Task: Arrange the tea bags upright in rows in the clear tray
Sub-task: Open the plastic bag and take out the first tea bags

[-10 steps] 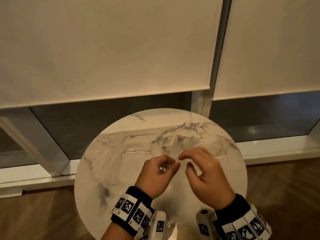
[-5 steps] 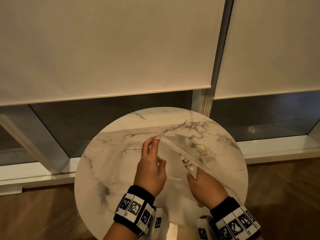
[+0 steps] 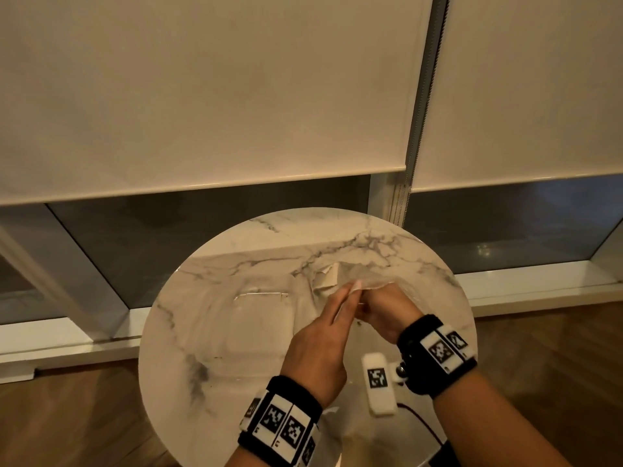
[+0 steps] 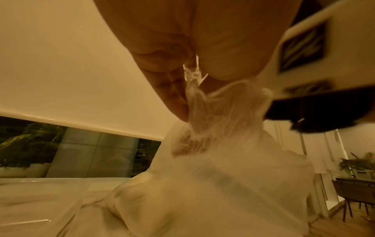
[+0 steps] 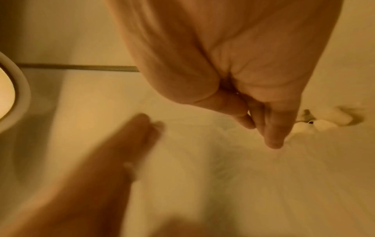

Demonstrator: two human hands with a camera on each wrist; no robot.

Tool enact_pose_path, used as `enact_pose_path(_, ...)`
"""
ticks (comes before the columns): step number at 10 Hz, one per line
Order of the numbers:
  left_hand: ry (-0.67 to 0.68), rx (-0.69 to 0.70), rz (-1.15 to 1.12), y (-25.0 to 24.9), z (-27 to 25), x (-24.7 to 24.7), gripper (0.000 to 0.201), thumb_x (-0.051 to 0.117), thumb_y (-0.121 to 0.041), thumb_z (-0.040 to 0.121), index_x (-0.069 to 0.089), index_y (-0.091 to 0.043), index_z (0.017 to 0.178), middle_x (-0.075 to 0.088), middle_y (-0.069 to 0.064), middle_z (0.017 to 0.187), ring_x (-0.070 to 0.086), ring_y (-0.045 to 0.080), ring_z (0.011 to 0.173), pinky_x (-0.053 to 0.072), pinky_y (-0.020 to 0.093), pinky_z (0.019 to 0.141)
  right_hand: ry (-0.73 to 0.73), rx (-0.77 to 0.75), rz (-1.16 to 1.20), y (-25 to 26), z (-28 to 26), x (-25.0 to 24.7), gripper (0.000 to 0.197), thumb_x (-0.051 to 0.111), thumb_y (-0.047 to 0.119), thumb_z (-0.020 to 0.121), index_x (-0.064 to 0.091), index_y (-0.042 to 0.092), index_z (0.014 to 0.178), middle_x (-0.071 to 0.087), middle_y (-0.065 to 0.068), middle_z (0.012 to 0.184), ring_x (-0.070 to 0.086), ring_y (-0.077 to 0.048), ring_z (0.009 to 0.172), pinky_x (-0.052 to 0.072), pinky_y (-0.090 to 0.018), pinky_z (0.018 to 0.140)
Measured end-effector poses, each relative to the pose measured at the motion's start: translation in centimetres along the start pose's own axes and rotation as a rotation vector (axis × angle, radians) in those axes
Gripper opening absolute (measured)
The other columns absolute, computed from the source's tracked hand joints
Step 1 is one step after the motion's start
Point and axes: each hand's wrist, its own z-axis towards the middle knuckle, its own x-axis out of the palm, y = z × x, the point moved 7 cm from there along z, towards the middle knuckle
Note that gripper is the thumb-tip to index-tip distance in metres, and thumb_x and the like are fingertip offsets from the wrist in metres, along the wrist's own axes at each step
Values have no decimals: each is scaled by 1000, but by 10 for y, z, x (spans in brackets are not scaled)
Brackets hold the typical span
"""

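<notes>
A clear plastic bag [image 3: 374, 276] with pale tea bags [image 3: 327, 279] inside lies on the far right of the round marble table [image 3: 202, 335]. My left hand [image 3: 350, 290] pinches the bag's crumpled top, which shows close up in the left wrist view [image 4: 192, 77]. My right hand [image 3: 366, 307] sits right beside it, fingers curled on the same film. In the right wrist view its thumb and fingers [image 5: 271, 128] press together, with tea bags [image 5: 328, 120] just beyond. The clear tray [image 3: 261, 294] lies left of both hands; I can make out nothing in it.
The table is small, and its edge drops to a wooden floor [image 3: 67, 416] on both sides. A low window sill [image 3: 539, 281] and roller blinds [image 3: 202, 96] stand just behind it. A red cable [image 3: 421, 420] hangs below my right wrist.
Half a second ago my hands held the bag's mouth stretched wide between them. They have come together at the bag's top, farther right, and the film is now bunched.
</notes>
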Motion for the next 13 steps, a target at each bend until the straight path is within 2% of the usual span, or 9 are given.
enact_pose_path(3, -27, -69, 46, 2, 9, -13, 112, 57, 6, 79, -15, -35, 155, -15, -18, 161, 62, 19, 96, 47, 21, 71, 0, -82, -993, 54, 77, 4, 31, 54, 28, 100, 64, 7, 121, 60, -18, 126, 56, -30, 117, 42, -37, 103)
enact_pose_path(4, -108, -72, 69, 5, 15, -22, 116, 59, 8, 76, -16, -34, 154, -12, -15, 162, 62, 17, 90, 49, 23, 69, 0, -210, -1033, 92, 82, 21, 13, 76, 27, 82, 73, 15, 81, 65, -2, 82, 57, -16, 76, 45, -24, 69)
enact_pose_path(5, -244, -23, 73, 6, 15, -30, 117, 69, 5, 71, -3, -28, 157, 7, -8, 163, 63, 16, 78, 50, 23, 60, -106, -255, -1101, 104, 70, 15, 11, 59, 8, 94, 66, 0, 94, 51, -13, 85, 48, -20, 81, 39, -28, 73)
enact_pose_path(6, -288, 58, 45, 8, 11, -28, 102, 69, -1, 76, 13, -26, 157, 22, -7, 160, 63, 15, 78, 55, 25, 62, -132, -252, -1184, 86, 61, -4, 36, 47, 8, 102, 49, -2, 137, 45, -29, 143, 44, -30, 134, 29, -34, 108)
enact_pose_path(8, -33, 109, -75, 11, 3, -5, 30, 54, -44, 91, 70, -33, 114, 70, -17, 107, 64, 2, 77, 55, 27, 76, -146, -165, -1548, 22, 90, -49, 86, 61, 78, 73, 44, 30, 143, 38, -5, 153, 34, -29, 140, 20, -48, 121)
enact_pose_path(9, 47, -89, -127, 30, 1, 4, 29, 52, -56, 91, 63, -38, 110, 68, -22, 104, 63, 1, 77, 53, 27, 78, -7, -87, -1448, 2, 60, -50, 112, 69, 70, 71, 10, 27, 157, 9, 3, 162, 4, -29, 150, -11, -51, 122)
enact_pose_path(11, 246, -424, 230, 105, -12, 31, 47, 54, -45, 92, 46, -31, 136, 60, -5, 129, 54, 20, 118, 45, 37, 97, -37, -82, -1331, -16, 70, -51, 58, 56, 33, 97, 40, 10, 147, 37, -16, 156, 32, -32, 145, 23, -41, 119)
enact_pose_path(12, 297, -478, 262, 122, -18, 42, 38, 49, -31, 98, 49, -34, 136, 59, -5, 132, 55, 20, 119, 42, 38, 100, -43, -10, -1386, -5, 59, -39, 131, 61, 88, 61, 6, 17, 156, 5, -6, 163, 9, -32, 152, 8, -47, 122)
enact_pose_path(13, 263, -469, 261, 125, -17, 47, 41, 45, -17, 98, 52, -36, 134, 61, -7, 131, 57, 18, 118, 41, 35, 99, 30, -128, -1502, -4, 72, -30, 178, -14, 104, 5, 29, 14, 153, 29, -14, 157, 26, -35, 146, 14, -47, 121)
